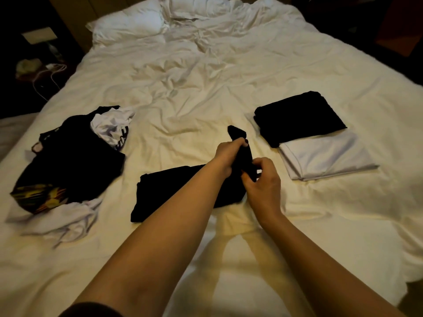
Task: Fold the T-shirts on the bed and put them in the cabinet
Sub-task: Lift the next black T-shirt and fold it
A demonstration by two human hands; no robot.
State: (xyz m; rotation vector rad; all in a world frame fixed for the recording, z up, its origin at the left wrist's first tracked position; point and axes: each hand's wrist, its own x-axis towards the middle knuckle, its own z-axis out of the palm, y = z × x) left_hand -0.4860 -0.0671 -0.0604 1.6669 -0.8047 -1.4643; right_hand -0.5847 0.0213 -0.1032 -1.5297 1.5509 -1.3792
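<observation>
A black T-shirt [174, 193] lies partly folded on the white bed [206, 88] in front of me. Its right end is lifted. My left hand [229, 154] grips that raised end from above, and my right hand [263, 181] pinches the same fabric lower down. To the right lie two folded shirts, a black one [299, 117] overlapping a white one [327, 159]. At the left sits a loose pile of unfolded shirts [68, 156], black, white and one with a bright print.
White pillows [130, 24] lie at the head of the bed. A dark nightstand with cables and small items [39, 67] stands at the far left. The bedcover is rumpled in the middle. No cabinet is in view.
</observation>
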